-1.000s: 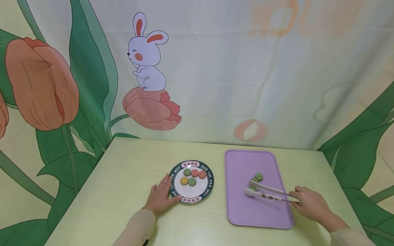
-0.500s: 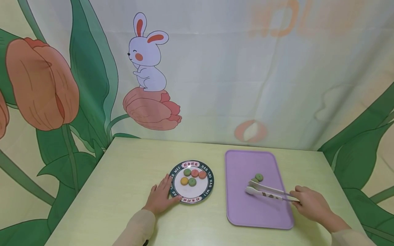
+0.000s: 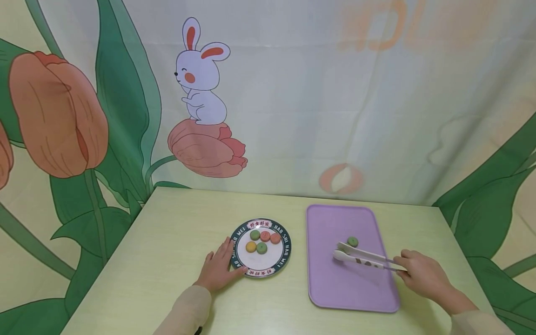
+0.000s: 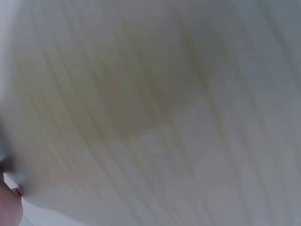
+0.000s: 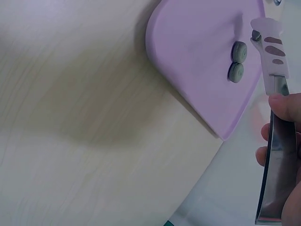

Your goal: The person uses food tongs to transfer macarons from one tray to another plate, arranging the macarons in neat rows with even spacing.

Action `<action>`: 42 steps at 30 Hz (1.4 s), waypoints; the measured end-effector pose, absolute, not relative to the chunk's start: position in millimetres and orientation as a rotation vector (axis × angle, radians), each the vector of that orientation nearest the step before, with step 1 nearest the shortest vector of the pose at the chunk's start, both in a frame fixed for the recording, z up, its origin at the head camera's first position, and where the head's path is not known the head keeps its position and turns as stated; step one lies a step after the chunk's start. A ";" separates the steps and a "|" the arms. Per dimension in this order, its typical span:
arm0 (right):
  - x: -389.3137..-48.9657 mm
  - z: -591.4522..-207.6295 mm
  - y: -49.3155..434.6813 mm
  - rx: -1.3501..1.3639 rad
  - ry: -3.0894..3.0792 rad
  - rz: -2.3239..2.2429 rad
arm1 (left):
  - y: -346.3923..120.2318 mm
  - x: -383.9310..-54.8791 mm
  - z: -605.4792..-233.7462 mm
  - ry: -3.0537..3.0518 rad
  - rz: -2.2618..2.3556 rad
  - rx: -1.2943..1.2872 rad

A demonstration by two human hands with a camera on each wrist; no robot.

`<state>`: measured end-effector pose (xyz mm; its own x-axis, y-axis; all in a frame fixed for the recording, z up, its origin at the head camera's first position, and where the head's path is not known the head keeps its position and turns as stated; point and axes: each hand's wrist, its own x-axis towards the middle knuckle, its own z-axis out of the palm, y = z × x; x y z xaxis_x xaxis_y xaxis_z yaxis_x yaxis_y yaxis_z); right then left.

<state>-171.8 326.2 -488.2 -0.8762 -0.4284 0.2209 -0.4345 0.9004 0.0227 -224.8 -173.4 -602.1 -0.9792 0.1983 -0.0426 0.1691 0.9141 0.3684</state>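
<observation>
- The tongs are gripped in the right hand, above the purple tray.
- A dark green piece is seen pinched between their tips in the right wrist view; from the head it is hidden.
- Two green pieces, one nearer the tongs' tips, one beyond, are shown touching on the tray by the right wrist camera; from the head, only one is clearly seen.
- Left of the tray, the plate, bearing five coloured pieces, is touched at its rim by the left hand's extended fingers.
- By the left wrist camera, mostly blur is given.
</observation>
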 end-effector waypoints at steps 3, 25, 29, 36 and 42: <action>-172.0 -486.8 324.6 0.652 -2.845 0.036 | -173.6 -225.2 -603.8 3.001 0.567 0.286; -180.4 -480.9 306.1 0.737 -2.735 0.066 | -173.8 -225.5 -602.7 2.992 0.556 0.284; -181.7 -480.6 303.4 0.749 -2.727 0.067 | -173.4 -225.8 -602.6 2.991 0.565 0.281; -186.0 -478.9 294.8 0.745 -2.751 0.073 | -173.4 -225.8 -602.3 2.992 0.554 0.279; -189.5 -478.0 286.5 0.768 -2.752 0.078 | -173.1 -225.3 -601.1 2.995 0.562 0.287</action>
<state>-189.5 286.5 -478.0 -0.8184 -0.4996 0.2839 -0.5148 0.8570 0.0239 -225.3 -173.1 -601.1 -0.9792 0.1979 -0.0451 0.1681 0.9151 0.3666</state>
